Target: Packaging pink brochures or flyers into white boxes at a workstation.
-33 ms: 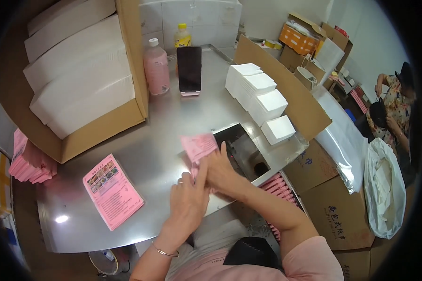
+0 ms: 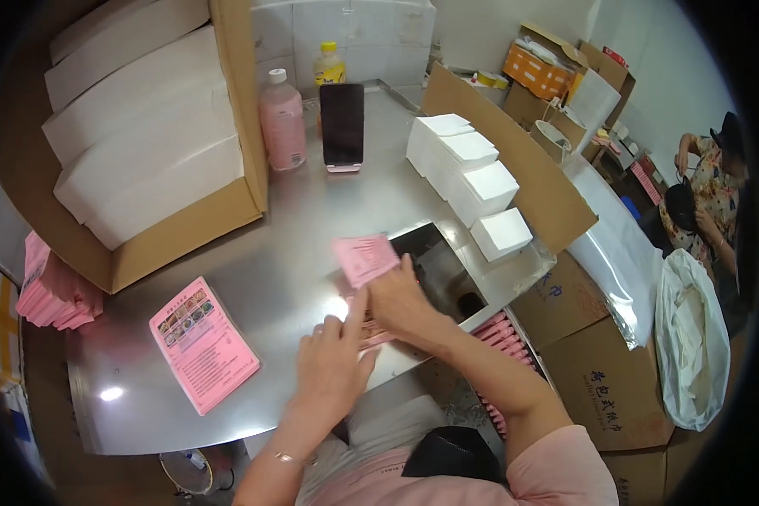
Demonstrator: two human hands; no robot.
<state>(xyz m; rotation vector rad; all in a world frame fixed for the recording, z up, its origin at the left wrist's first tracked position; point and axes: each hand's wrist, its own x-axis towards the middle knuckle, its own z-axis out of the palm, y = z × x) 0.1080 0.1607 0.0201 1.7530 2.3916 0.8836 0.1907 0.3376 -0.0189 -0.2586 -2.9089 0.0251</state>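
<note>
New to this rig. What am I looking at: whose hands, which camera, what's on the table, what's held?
No robot: a person's bare left hand and right hand, viewed downward by a fisheye camera worn on the head, so straight edges bend. The right hand holds a pink packet; whether the left grips anything is unclear. On the metal table lie a flat pink printed stack and white stacks, with a dark phone and a pink bottle standing farther back.
</note>
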